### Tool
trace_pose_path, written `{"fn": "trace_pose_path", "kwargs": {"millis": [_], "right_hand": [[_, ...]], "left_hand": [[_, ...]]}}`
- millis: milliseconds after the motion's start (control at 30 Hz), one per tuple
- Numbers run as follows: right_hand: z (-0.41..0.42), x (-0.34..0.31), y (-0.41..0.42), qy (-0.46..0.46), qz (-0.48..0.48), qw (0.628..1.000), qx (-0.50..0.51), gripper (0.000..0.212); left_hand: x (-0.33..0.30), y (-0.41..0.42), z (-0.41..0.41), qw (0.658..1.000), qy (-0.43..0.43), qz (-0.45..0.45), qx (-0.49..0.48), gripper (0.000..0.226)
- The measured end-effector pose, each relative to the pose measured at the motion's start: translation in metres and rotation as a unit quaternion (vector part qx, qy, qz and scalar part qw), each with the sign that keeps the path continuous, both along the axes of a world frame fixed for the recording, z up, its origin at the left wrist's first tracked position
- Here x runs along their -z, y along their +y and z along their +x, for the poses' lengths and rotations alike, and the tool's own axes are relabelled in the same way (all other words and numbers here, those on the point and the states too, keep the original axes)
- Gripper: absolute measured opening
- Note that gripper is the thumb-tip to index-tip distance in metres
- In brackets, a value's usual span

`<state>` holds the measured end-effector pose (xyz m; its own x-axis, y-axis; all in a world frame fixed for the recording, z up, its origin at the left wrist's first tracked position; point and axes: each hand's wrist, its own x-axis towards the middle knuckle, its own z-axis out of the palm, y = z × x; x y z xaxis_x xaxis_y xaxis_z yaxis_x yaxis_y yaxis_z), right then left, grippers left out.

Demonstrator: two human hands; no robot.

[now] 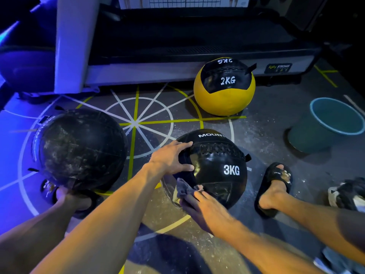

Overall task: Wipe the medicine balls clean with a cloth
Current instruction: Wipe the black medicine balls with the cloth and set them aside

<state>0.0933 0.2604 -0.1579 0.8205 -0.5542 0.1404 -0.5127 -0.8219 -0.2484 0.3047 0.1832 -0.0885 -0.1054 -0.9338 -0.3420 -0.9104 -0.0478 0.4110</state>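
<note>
Wiping under way: left hand (169, 158) steadies the 3 kg ball (215, 167) on the floor, right hand (205, 208) grips the cloth (184, 189) against its near side; the dusty black ball (79, 147) and yellow ball (224, 87) apparently remain.

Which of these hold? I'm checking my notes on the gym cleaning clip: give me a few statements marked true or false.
1. The right hand holds a cloth against the 3KG ball. True.
2. The left hand rests on the yellow ball. False: it steadies the 3KG ball.
3. The bucket lies right of the yellow ball. True.
4. The big black ball looks spotless. False: whitish smears cover it.
</note>
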Motion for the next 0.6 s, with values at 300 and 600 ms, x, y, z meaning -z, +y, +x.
{"fn": "trace_pose_path", "kwargs": {"millis": [300, 600], "right_hand": [[0.001, -0.022, -0.039, 0.066, -0.195, 0.972, -0.109, 0.032], [0.023, 0.007, -0.034, 0.142, -0.175, 0.947, -0.230, 0.011]], "left_hand": [[-0.006, -0.021, -0.002, 0.999, -0.021, 0.033, 0.011, 0.087], [-0.004, -0.016, -0.005, 0.999, -0.007, 0.031, 0.002, 0.091]]}}
